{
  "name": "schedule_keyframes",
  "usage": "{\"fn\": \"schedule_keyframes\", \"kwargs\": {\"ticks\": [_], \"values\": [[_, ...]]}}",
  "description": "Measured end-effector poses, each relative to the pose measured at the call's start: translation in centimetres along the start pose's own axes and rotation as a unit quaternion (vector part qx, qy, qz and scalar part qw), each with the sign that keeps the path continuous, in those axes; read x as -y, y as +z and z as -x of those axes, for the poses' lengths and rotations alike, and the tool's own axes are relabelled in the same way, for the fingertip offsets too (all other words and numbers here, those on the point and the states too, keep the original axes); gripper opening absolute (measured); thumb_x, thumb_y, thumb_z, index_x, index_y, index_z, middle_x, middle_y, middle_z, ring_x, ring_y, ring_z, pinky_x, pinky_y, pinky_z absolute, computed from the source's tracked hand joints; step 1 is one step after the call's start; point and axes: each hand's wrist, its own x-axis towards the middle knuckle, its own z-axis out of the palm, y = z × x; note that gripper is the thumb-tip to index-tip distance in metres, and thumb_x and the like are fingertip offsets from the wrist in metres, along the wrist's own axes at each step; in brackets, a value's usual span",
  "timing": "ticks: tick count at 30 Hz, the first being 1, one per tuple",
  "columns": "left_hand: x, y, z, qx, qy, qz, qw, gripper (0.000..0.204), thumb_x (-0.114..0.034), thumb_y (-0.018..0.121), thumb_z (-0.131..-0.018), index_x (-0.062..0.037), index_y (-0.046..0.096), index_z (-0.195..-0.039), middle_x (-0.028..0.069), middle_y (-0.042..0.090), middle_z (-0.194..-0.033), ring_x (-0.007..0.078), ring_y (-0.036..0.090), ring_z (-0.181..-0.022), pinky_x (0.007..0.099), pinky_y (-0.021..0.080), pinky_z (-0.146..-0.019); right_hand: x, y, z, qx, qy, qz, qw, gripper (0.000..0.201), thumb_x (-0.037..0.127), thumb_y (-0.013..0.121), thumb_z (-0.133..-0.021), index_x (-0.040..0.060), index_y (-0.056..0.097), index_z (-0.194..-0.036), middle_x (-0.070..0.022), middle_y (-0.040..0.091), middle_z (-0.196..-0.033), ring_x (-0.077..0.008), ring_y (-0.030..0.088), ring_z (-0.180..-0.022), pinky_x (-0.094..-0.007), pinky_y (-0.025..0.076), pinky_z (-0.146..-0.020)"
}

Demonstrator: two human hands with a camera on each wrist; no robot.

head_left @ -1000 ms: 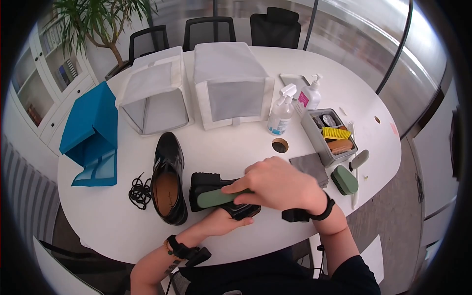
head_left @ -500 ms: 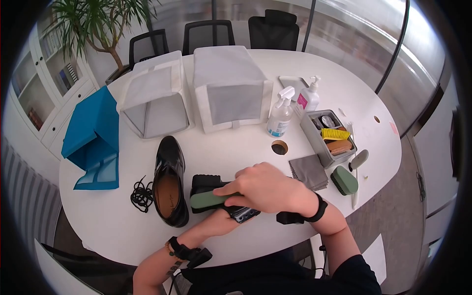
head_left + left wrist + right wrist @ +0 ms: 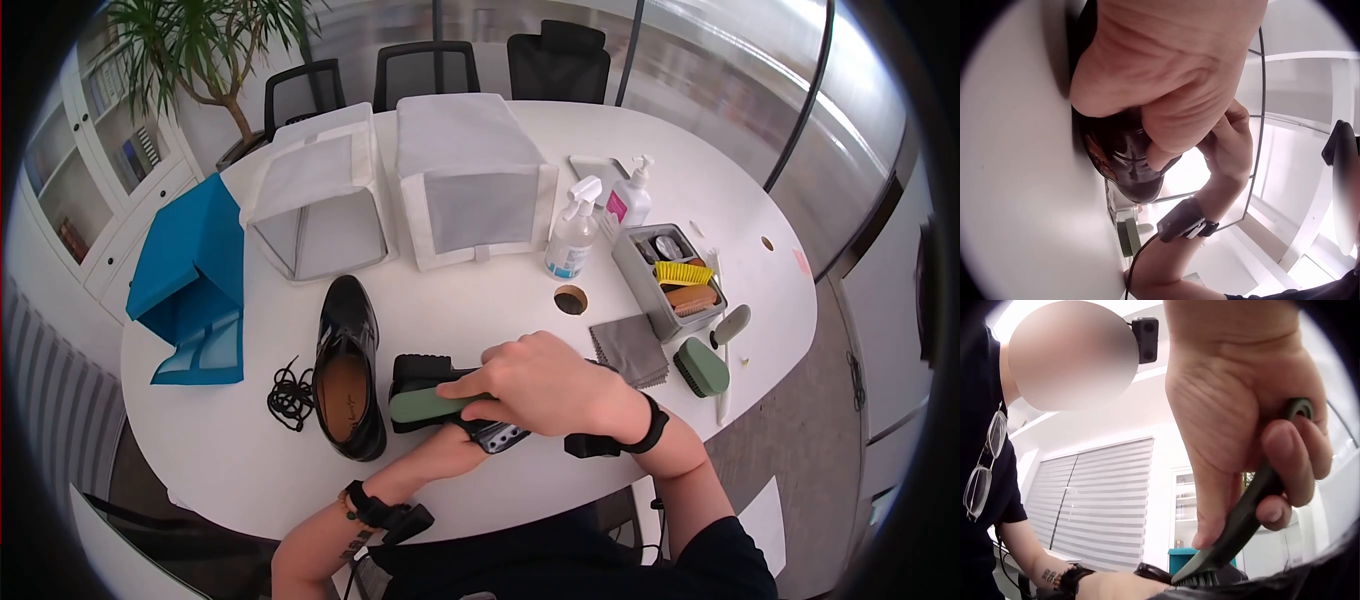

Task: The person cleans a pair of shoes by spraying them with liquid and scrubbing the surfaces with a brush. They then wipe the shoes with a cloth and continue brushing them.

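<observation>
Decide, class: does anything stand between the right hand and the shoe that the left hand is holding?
Yes, the green-handled brush does. The right hand grips its handle, and its bristles appear to meet the shoe held by the left hand. The other shoe stands to the left, out of the way.

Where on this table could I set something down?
Bare table shows between the standing black shoe, larger white box and round hole; also below the laces, toward the near edge. It's crowded around the grey bin: spray bottle, cloth, green brush.
</observation>
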Motion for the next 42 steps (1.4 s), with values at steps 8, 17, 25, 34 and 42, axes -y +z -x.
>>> {"fn": "schedule_keyframes", "kwargs": {"ticks": [8, 17, 25, 34, 42], "values": [[-1.4, 0.7, -0.2, -0.022, 0.000, 0.036, 0.999, 0.043, -0.005, 0.062, -0.098, -0.0041, 0.054, -0.140, 0.0060, 0.058, -0.138, 0.0159, 0.053, -0.129, 0.0337, 0.042, -0.109, -0.7, -3.2, 2.3, -0.001, 0.074, 0.036, 0.997, 0.031, 0.030, 0.071, -0.091, 0.0205, 0.076, -0.120, -0.0117, 0.062, -0.067, -0.0324, 0.065, -0.068, -0.0408, 0.047, -0.062], [-0.2, 0.2, -0.3, -0.008, 0.010, 0.012, 1.000, 0.045, -0.004, 0.063, -0.097, -0.0040, 0.053, -0.141, 0.0064, 0.058, -0.139, 0.0160, 0.053, -0.129, 0.0330, 0.042, -0.109, 0.3, -0.9, 0.6, -0.001, 0.020, 0.033, 0.999, 0.033, 0.030, 0.070, -0.092, 0.0175, 0.074, -0.123, -0.0135, 0.062, -0.069, -0.0338, 0.065, -0.067, -0.0426, 0.048, -0.060], [-1.7, 0.8, -0.2, -0.030, -0.007, 0.042, 0.999, 0.042, -0.004, 0.064, -0.097, -0.0037, 0.054, -0.138, 0.0060, 0.058, -0.136, 0.0170, 0.053, -0.129, 0.0336, 0.042, -0.109, -0.5, -3.0, 2.2, 0.003, 0.051, 0.037, 0.998, 0.031, 0.029, 0.071, -0.091, 0.0206, 0.075, -0.121, -0.0116, 0.063, -0.069, -0.0312, 0.065, -0.069, -0.0420, 0.047, -0.061], [-0.3, 0.4, -0.1, -0.025, 0.004, -0.006, 1.000, 0.039, -0.006, 0.062, -0.098, -0.0042, 0.055, -0.136, 0.0077, 0.060, -0.132, 0.0176, 0.055, -0.125, 0.0341, 0.045, -0.104, 0.2, -1.2, 0.7, 0.021, -0.002, 0.018, 1.000, 0.032, 0.028, 0.071, -0.091, 0.0201, 0.074, -0.122, -0.0114, 0.062, -0.070, -0.0313, 0.065, -0.068, -0.0422, 0.047, -0.059], [0.1, 0.4, -0.2, -0.027, 0.025, -0.001, 0.999, 0.037, -0.008, 0.061, -0.099, -0.0047, 0.056, -0.135, 0.0077, 0.060, -0.130, 0.0173, 0.056, -0.124, 0.0343, 0.045, -0.103, -0.3, -1.0, 0.8, 0.014, 0.000, 0.010, 1.000, 0.033, 0.028, 0.072, -0.090, 0.0196, 0.075, -0.121, -0.0122, 0.062, -0.068, -0.0328, 0.065, -0.069, -0.0426, 0.047, -0.060]]}}
